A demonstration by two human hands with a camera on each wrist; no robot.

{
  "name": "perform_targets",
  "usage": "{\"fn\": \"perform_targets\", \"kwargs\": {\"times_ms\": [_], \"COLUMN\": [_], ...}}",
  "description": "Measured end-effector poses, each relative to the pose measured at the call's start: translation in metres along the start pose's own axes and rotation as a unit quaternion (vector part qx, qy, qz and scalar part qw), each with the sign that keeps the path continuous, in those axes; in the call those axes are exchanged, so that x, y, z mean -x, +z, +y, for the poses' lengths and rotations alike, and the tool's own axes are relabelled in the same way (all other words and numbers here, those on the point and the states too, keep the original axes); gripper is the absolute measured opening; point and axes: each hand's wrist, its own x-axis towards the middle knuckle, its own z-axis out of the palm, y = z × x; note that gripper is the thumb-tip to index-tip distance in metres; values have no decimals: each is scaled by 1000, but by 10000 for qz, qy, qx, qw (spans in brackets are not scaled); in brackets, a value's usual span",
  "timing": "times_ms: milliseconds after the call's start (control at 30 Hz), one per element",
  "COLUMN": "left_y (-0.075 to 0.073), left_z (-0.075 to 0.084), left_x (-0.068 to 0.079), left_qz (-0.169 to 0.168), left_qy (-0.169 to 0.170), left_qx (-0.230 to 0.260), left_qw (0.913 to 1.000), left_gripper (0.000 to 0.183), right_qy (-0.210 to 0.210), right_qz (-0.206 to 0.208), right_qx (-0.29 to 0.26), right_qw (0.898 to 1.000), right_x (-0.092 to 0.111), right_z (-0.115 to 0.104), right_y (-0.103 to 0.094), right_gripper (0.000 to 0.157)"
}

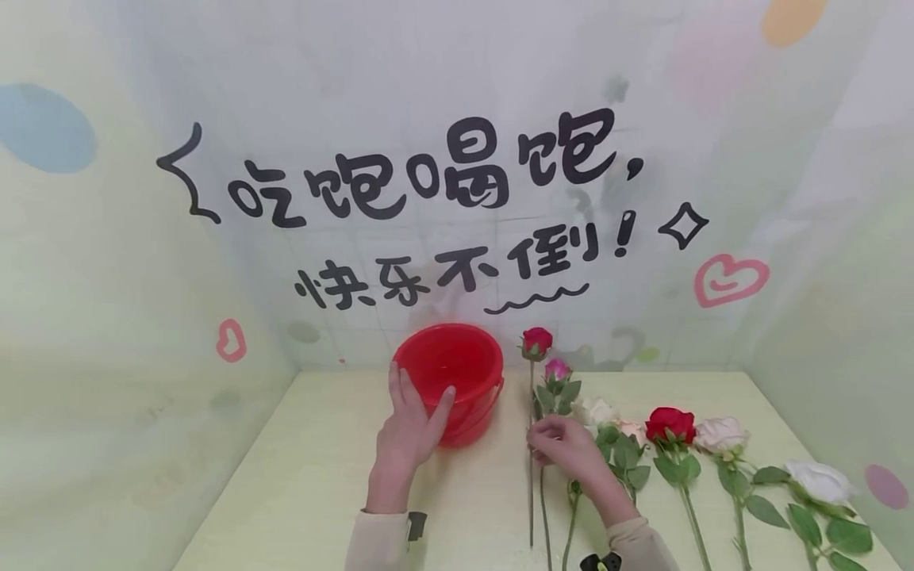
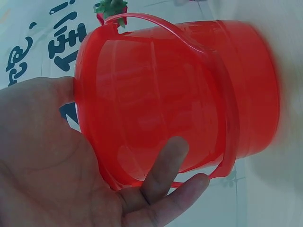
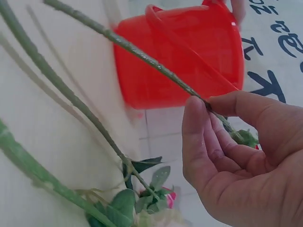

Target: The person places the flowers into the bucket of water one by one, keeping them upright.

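Sleeves, beige, two: left (image 1: 378, 546) and right (image 1: 643, 544), nearest to my head view, each with a dark band showing at the cuff.

White rose (image 1: 819, 481), one: lying at the right of the counter (image 1: 286, 492), leaves spread beneath the bloom.

Right hand (image 1: 571, 454): grip closed in a pinch, thumb and fingertips meeting on the stem of one red rose (image 1: 538, 341). My right wrist view shows that stem lifted from the surface; bloom points to the wall, lower end toward me.

Left hand (image 1: 403, 440): grip loose, fingers extended against the bucket's left side, thumb at the near rim.

Pale pink rose (image 1: 721, 434), second red rose (image 1: 670, 425), peach rose (image 1: 631, 430) (partly covered) and cream rose (image 1: 595, 411): lying in a row, right to left, right of the pinching hand.

Bucket (image 1: 474, 419), red plastic: upright toward the back, left of the pinched rose and apart from it; handle (image 2: 230, 109) down along the outside.

Magenta rose (image 1: 558, 369): just right of the pinched bloom.

Wall covering (image 1: 343, 71), pale: black lettering, pink hearts, coloured spots.
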Motion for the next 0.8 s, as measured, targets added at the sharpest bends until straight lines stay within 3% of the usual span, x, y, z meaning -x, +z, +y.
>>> {"fn": "perform_targets", "kwargs": {"times_ms": [167,500,800], "left_y": [1,0,1], "left_z": [0,3,3], "left_x": [1,3,4], "left_qz": [41,62,127], "left_qy": [-20,-73,-89], "left_qx": [20,61,79], "left_qw": [10000,9999,9998], "left_gripper": [109,110,111], "right_qy": [-137,-258,-490], "right_qz": [95,800,767], "right_qx": [-186,-530,-511], "right_qw": [9997,9950,9945], "right_x": [1,3,-5], "right_z": [-5,-28,-42], "right_y": [-15,-35,-40], "right_gripper": [25,20,26]}}
